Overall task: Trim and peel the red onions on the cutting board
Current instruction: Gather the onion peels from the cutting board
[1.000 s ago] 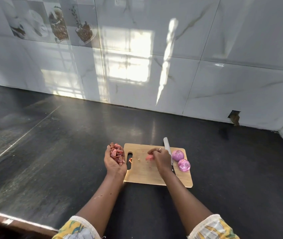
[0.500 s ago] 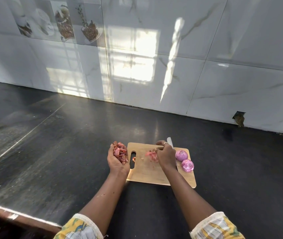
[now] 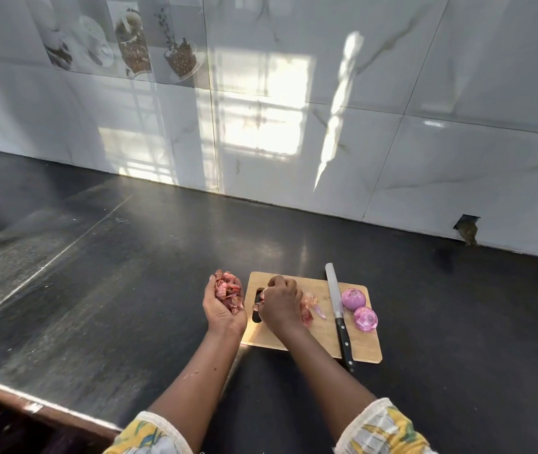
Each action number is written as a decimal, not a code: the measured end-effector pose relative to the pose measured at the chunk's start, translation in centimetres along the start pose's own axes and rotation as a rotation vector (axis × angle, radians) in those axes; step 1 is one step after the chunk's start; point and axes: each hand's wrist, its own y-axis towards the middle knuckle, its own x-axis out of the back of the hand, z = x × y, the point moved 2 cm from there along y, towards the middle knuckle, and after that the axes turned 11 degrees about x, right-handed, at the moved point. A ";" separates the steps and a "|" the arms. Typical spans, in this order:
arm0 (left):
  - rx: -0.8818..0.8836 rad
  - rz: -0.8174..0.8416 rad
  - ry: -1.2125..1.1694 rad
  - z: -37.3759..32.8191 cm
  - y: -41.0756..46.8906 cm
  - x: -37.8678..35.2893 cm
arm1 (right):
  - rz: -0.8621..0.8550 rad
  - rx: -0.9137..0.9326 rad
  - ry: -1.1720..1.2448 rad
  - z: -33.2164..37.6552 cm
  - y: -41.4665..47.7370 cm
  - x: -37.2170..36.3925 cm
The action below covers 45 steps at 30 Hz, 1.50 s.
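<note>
A wooden cutting board (image 3: pixel 326 335) lies on the dark counter. Two peeled purple onions sit on its right side, one (image 3: pixel 353 298) behind the other (image 3: pixel 365 318). A knife (image 3: pixel 336 299) with a black handle lies lengthwise on the board beside them. My left hand (image 3: pixel 223 306) is cupped palm up just left of the board and holds a pile of red onion skins (image 3: pixel 227 290). My right hand (image 3: pixel 280 304) is over the board's left part, near the handle slot, its fingers pinching skin scraps. More loose peel pieces (image 3: pixel 311 308) lie right of that hand.
The black counter (image 3: pixel 113 273) runs to a white tiled wall (image 3: pixel 293 109) at the back. A small hole (image 3: pixel 467 229) sits low in the wall at the right. The counter's front edge (image 3: pixel 15 398) is at the lower left.
My right hand has moved left across the board toward the handle slot, uncovering the knife. The left hand still holds the skins.
</note>
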 end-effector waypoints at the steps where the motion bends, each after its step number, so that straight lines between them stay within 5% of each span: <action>1: -0.003 -0.005 0.003 0.0 0.1 0.1 | -0.010 -0.020 0.012 0.0 0.0 0.0; 8: -0.016 -0.029 0.053 0.3 0.6 0.2 | 0.014 -0.012 0.015 -0.3 0.3 -0.2; 13: -0.025 -0.023 0.064 0.3 0.8 0.0 | -0.166 -0.150 0.189 -2.3 0.1 1.8; 19: -0.011 -0.014 0.076 0.9 0.7 -0.4 | 0.066 -0.214 0.122 -5.4 0.2 4.1; 45: 0.092 -0.049 0.103 1.6 1.9 -2.1 | 0.068 -0.062 0.140 -3.3 8.0 2.3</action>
